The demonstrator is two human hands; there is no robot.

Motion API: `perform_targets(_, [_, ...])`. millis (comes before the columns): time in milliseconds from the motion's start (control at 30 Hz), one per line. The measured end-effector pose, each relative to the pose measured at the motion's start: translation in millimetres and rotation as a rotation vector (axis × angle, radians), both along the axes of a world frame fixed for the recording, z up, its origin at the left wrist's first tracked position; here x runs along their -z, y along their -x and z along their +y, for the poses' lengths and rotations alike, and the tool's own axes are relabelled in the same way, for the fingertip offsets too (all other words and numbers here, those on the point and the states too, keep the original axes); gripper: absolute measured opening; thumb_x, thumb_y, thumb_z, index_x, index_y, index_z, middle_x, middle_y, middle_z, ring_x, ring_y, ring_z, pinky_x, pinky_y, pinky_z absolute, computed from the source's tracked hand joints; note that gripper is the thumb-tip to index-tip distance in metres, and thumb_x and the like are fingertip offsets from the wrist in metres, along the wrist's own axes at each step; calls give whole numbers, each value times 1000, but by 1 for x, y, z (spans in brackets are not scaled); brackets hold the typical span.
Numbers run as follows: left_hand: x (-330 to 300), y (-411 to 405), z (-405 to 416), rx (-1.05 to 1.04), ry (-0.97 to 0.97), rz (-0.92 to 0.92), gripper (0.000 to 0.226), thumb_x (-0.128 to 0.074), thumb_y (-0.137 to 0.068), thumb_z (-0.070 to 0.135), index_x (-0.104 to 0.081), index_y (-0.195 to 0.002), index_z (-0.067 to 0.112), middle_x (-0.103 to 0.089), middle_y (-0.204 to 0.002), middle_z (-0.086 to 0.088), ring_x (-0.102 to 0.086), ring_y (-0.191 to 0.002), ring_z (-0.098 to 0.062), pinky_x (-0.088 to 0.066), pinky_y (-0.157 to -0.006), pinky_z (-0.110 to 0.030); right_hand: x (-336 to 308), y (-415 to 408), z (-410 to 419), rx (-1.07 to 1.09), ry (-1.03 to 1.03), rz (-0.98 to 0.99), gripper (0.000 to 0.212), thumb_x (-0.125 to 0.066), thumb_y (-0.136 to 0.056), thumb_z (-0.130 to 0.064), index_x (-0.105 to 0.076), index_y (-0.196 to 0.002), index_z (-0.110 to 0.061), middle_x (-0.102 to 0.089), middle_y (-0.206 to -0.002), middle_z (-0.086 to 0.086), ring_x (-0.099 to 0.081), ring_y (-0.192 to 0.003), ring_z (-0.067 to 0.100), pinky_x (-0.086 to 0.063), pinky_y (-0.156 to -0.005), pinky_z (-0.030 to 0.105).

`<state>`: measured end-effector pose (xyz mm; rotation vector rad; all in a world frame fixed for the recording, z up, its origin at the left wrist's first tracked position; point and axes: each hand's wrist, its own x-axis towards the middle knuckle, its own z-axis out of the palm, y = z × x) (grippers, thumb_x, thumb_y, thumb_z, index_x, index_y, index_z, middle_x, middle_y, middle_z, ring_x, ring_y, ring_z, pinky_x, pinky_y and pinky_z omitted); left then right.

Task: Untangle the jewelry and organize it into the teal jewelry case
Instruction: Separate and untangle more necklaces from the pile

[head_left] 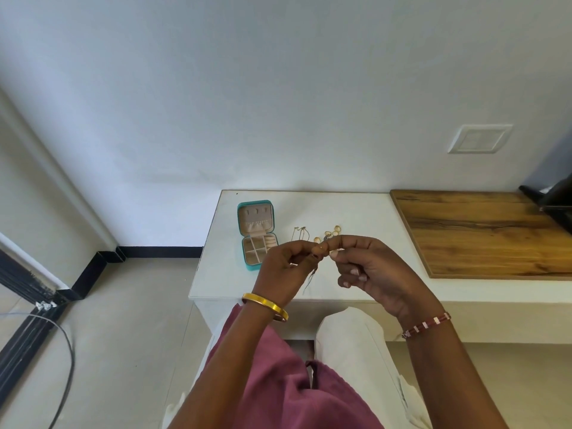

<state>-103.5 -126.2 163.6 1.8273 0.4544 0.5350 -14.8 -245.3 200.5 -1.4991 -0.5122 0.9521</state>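
head view: a thin chain (pixel 312 278) is being pinched at its upper end between the left hand (pixel 286 272) and the right hand (pixel 370 267), both raised above the near edge of the white table (pixel 213 274). the left hand's fingers are being kept curled with thumb and forefinger closed on the chain; the right hand's forefinger and thumb are being pressed on the same small spot, its other fingers loosely bent. a tail of chain is hanging down below the left hand. the teal jewelry case (pixel 257 235) is lying open at 10 o'clock of the hands; whether anything is lying in its compartments cannot be told. loose rings (pixel 332 233) and two more chains (pixel 299 234) are lying at 12 o'clock, just beside the case. judged: untangling is being done; most sorting is being left.
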Motion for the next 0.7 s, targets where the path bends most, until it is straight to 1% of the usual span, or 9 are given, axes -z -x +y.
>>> perform_targets(67, [1,1,1,11,5,1,19,-57,-84,2,-65,-79,19,-63,-64,20,-59,-62,8,-44,-63,-3,1,0,0,-9,22,26,23,-43,-89,5,-64,-99,4,-33,-39,-5,-27,-36,5,-31,-51,25])
perform_targets(133, [2,2,2,5,17,-2,20,-59,-83,2,-65,-78,20,-63,-56,23,-59,-60,6,-45,-62,-5,1,-1,0,1,25,48,23,-43,-88,5,-63,-99,6,-32,-38,-4,-27,-35,6,-30,-50,26])
perform_targets(233, [2,1,3,-34,7,-19,19,-62,-81,0,-65,-78,20,-62,-59,18,-58,-57,7,-44,-60,-4,2,-2,1,51,12,17,25,-44,-88,4,-69,-90,0,-32,-40,-2,-26,-36,7,-30,-50,25])
perform_targets(300, [2,2,5,-52,-60,-10,23,-63,-80,1,-64,-75,24,-61,-63,14,-56,-57,8,-43,-61,-4,5,-2,2,87,16,-34,29,-45,-88,2,-71,-79,-5,-36,-43,1,-28,-41,10,-32,-51,25])
perform_targets(367, [3,3,8,-56,-74,-7,26,-65,-80,3,-63,-73,28,-61,-64,12,-56,-57,7,-43,-63,-5,6,-2,4,114,30,-57,31,-45,-88,1,-69,-71,-7,-42,-46,4,-31,-45,13,-35,-52,26])
perform_targets(467, [3,6,10,-64,-23,-21,24,-69,-77,5,-65,-71,28,-64,-64,9,-58,-57,3,-46,-62,-5,6,-1,6,141,48,-57,30,-43,-89,-2,-64,-68,-6,-48,-52,5,-39,-47,14,-39,-53,27])
perform_targets(533, [2,8,10,-59,29,-45,23,-70,-75,4,-66,-68,26,-65,-60,16,-60,-57,4,-47,-61,-5,6,0,6,158,33,-54,31,-44,-89,-7,-60,-63,-8,-51,-54,4,-42,-50,15,-41,-56,28])
perform_targets(633, [0,10,10,-19,131,-68,22,-68,-75,0,-65,-68,20,-65,-56,22,-61,-60,6,-47,-60,-6,7,1,7,173,18,-89,31,-52,-88,-14,-57,-57,-11,-51,-54,4,-44,-53,16,-42,-59,29])
perform_targets(700, [0,10,11,6,155,-74,22,-66,-76,-2,-65,-68,19,-66,-58,19,-62,-61,3,-48,-61,-8,7,1,6,167,21,-138,28,-56,-87,-16,-57,-60,-9,-48,-54,3,-42,-51,13,-43,-62,29])
